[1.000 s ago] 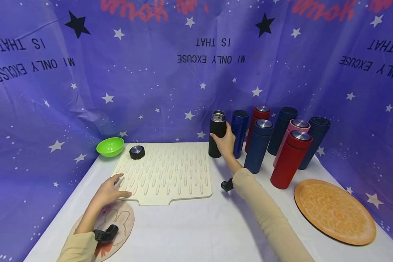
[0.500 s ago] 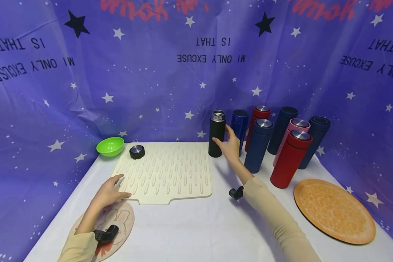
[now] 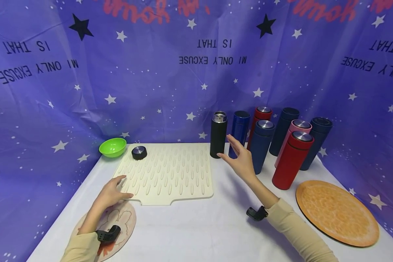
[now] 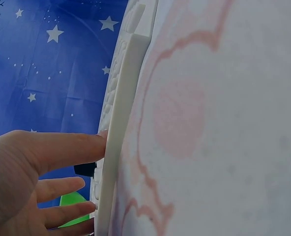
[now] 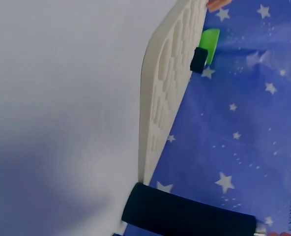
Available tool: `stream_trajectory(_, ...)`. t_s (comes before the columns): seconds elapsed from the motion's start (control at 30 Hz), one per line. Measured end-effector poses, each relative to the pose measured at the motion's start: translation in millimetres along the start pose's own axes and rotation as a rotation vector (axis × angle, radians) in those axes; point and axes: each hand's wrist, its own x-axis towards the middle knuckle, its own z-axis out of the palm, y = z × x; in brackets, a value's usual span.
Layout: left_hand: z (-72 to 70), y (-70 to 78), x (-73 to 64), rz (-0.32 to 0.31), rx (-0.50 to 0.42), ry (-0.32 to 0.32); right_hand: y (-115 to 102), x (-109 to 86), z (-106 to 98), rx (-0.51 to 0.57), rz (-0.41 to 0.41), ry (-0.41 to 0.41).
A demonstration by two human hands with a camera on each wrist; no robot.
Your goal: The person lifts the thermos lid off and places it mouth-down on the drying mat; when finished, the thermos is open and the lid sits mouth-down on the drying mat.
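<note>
While the lidless black flask [image 3: 218,136] stands upright on the desk [image 3: 190,233], just right of the white board [image 3: 155,201], the right grip [image 3: 243,163] hangs beside it, empty, fingers apart. The left grip [image 3: 109,193], also spread, is at the board's corner. The flask looks stiff, perhaps slick, best held mid-body.

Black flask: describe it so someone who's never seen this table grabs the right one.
On the white table, find the big cream board with raised ridges. By its right edge in the head view, near the far corner, the black flask stands upright, leftmost of the tall bottles. Unlike its neighbours, it has no lid, so its bare metal neck shows.
</note>
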Motion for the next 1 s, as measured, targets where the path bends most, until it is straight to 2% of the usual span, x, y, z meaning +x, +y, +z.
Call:
stream_trajectory(0.23, -1.3, 0.1, 0.4, -0.008, -0.007, 0.001, -16.2, -19.9, -37.5, -0.118, -0.036, -0.001)
stream_trajectory(0.4, -1.5, -0.3, 0.6, -0.013, -0.017, -0.014, -22.2, -33.8, -65.5, -0.209, -0.107, 0.052)
stream_trajectory(0.5, -0.7, 0.2, 0.0, -0.015, -0.022, -0.019, -17.2, -39.8, -83.0, -0.252, -0.152, 0.098)
stream_trajectory(0.67, -0.7, 1.1, -0.2, -0.021, -0.019, -0.018, -3.8, -48.0, -114.8, -0.292, -0.106, 0.152)
stream_trajectory(0.8, -1.5, 1.4, 0.3, -0.025, -0.009, -0.018, -11.6, -54.0, -134.1, -0.260, -0.077, 0.177)
stream_trajectory(1.0, -1.1, 0.8, 1.2, -0.023, -0.005, -0.024, -19.3, -62.7, -151.7, -0.198, -0.054, 0.233)
